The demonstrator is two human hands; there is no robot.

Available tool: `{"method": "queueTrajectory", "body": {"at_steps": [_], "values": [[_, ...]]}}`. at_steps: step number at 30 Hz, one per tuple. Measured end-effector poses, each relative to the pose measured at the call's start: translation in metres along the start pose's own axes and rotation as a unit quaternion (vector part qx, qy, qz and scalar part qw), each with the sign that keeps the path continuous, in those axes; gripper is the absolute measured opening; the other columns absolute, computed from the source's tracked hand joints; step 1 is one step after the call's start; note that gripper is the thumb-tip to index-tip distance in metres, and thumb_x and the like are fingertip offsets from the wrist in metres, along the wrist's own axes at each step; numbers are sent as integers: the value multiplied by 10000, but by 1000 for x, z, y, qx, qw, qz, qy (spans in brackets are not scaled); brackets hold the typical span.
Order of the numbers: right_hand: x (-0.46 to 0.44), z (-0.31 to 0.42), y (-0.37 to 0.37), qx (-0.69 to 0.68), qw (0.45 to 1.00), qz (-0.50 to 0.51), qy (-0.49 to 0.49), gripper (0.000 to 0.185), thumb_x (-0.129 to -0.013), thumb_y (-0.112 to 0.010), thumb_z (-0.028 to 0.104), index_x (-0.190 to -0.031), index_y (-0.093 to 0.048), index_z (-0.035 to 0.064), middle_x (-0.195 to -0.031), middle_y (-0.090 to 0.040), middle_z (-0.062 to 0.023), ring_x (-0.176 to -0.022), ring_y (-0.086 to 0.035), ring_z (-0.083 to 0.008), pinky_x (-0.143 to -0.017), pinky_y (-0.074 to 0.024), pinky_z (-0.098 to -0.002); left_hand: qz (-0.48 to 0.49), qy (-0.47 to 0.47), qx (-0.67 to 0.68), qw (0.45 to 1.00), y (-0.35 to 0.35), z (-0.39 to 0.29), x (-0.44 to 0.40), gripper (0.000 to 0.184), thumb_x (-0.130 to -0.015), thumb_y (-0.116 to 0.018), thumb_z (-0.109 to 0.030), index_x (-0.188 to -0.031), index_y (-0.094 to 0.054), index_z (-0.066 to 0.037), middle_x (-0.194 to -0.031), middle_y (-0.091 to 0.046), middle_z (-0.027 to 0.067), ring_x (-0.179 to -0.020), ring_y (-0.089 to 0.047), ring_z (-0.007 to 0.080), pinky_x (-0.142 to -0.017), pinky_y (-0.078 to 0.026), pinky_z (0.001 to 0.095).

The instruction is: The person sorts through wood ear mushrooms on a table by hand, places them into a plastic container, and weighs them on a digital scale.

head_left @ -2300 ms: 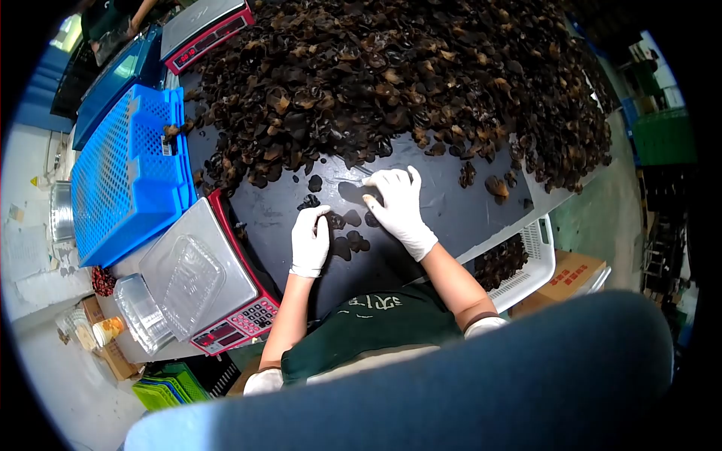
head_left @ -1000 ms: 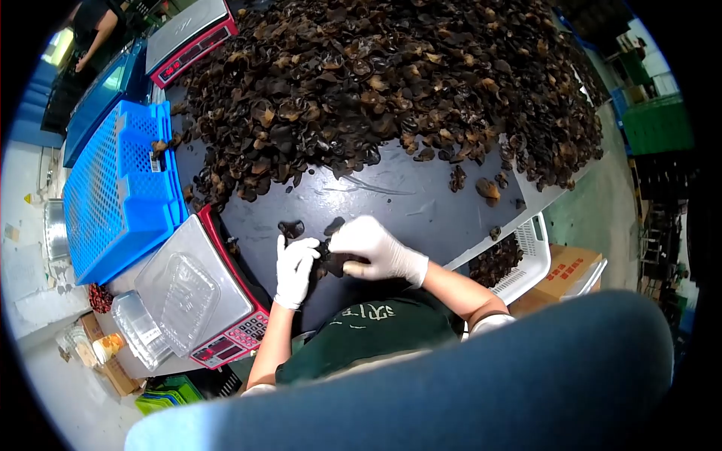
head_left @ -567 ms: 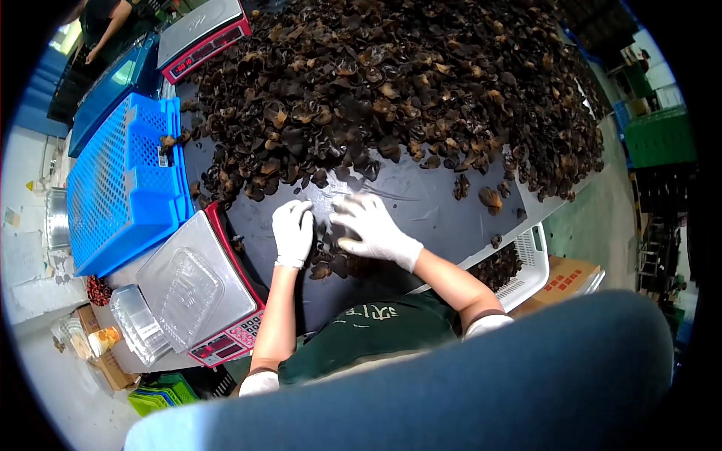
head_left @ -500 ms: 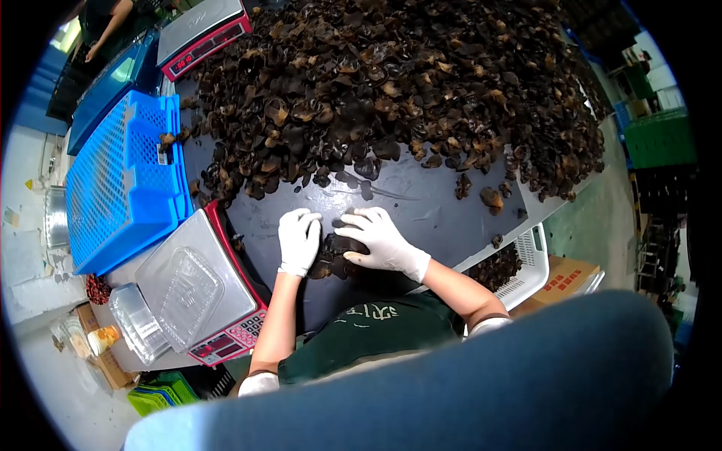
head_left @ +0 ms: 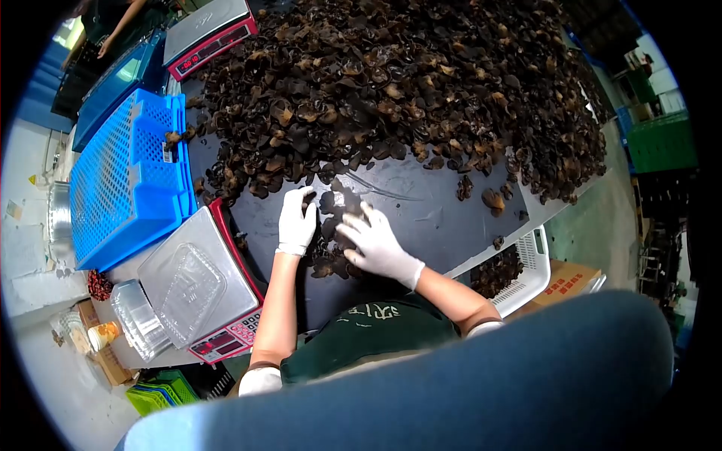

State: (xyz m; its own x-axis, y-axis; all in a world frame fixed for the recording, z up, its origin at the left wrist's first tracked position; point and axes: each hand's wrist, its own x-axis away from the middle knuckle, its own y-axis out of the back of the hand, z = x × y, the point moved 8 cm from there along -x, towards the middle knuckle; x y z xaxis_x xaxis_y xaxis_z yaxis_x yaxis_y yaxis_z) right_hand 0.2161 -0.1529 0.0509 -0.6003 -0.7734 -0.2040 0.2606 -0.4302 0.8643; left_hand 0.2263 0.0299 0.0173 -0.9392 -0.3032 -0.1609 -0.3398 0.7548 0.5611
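A small group of wood ear mushrooms (head_left: 329,261) lies on the dark tabletop between my two white-gloved hands. My left hand (head_left: 296,222) is at the left side of this group, thumb apart from slightly bent fingers, with a dark piece close to its fingertips. With fingers spread, my right hand (head_left: 378,244) rests over the right side of the group and touches some pieces, partly hiding them. Beyond both hands, a large heap of wood ear mushrooms (head_left: 391,90) covers the far part of the table.
On the left stand a red-edged scale (head_left: 241,331) with a clear plastic lid (head_left: 184,282), a stack of clear containers (head_left: 141,323) and a blue crate (head_left: 124,188). Another scale (head_left: 214,49) sits farther back, near another person's arm (head_left: 120,26). A white basket (head_left: 535,278) holds mushrooms at right.
My left hand has moved slightly away from my body. My right hand has spread its fingers, and the mushrooms between the hands now reach farther toward the heap.
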Motion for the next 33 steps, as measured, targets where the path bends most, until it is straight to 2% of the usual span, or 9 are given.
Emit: {"method": "queueTrajectory", "body": {"at_steps": [4, 8, 14, 18, 20, 22, 26, 30, 33], "values": [[11, 26, 27, -53, 998, 9, 42, 367, -769, -712, 237, -1106, -665, 100, -1241, -603, -103, -1185, -521, -382, -1007, -411, -495, -17, -25, -12, 999, -11, 2, -10, 311, -873, -591, -21, -1183, -593, -39, -1094, -586, 140, -868, -621, 264, -803, -520, 339], [-23, -26, 47, -184, 979, -56, -73, 125, -814, -643, 100, -929, -688, 74, -939, -689, -87, -889, -648, -274, -730, -494, -372, -42, -85, -13, 995, -16, -10, -34, 332, -861, -612, -36, -1193, -593, -47, -1116, -591, 130, -912, -630, 265, -817, -520, 337], [-78, -68, 6, -142, 967, -203, -66, 206, -835, -615, 112, -1032, -656, 69, -945, -660, -121, -818, -620, -303, -764, -501, -423, 142, 54, -138, 979, -47, 10, -42, 604, -856, -654, -209, -1423, -454, -156, -1182, -540, 162, -1030, -597, 353, -858, -511, 412], [-86, -73, -24, -95, 988, -92, -84, 193, -836, -612, 95, -1022, -648, 59, -946, -647, -126, -883, -632, -315, -791, -515, -402, 114, 28, -204, 972, -44, 10, -47, 477, -851, -674, -250, -1295, -508, -193, -1084, -567, 143, -953, -626, 339, -816, -514, 411], [-76, -91, -15, -301, 932, -154, -128, 169, -837, -610, 65, -993, -669, 46, -936, -660, -125, -850, -651, -286, -751, -524, -361, 120, 54, -212, 968, -46, 11, -50, 421, -851, -659, -292, -1233, -511, -192, -1173, -548, 155, -1004, -626, 357, -826, -523, 444], [-54, -94, 3, -446, 853, -34, -268, 218, -917, -579, 88, -1103, -660, 9, -950, -668, -51, -803, -591, -63, -714, -504, -235, 106, 88, -240, 961, -40, 2, -50, 388, -822, -699, -293, -1147, -518, -181, -1090, -564, 124, -974, -628, 343, -792, -520, 436], [25, -123, 44, -679, 670, -127, -271, 271, -925, -514, 43, -1147, -638, -52, -1067, -676, -131, -886, -646, -185, -794, -535, -280, 7, 58, -144, 988, -28, 2, -40, 298, -799, -685, -203, -1044, -540, -116, -945, -580, 101, -854, -631, 277, -753, -515, 382], [116, -156, 136, -572, 723, -217, -320, 297, -971, -506, 179, -1076, -676, -41, -995, -704, -132, -833, -651, -178, -753, -520, -293, -46, -19, 64, 997, -29, -81, -9, 162, -792, -651, -43, -927, -562, -50, -784, -635, 64, -640, -577, 123, -605, -494, 274], [169, -185, 186, -298, 826, -228, -420, 288, -971, -515, 165, -988, -707, -50, -916, -723, -76, -842, -651, -150, -830, -500, -279, 208, -107, 249, 940, -84, -177, 47, 359, -786, -657, -113, -1137, -616, -51, -967, -646, 121, -941, -637, 296, -805, -532, 359]]}}
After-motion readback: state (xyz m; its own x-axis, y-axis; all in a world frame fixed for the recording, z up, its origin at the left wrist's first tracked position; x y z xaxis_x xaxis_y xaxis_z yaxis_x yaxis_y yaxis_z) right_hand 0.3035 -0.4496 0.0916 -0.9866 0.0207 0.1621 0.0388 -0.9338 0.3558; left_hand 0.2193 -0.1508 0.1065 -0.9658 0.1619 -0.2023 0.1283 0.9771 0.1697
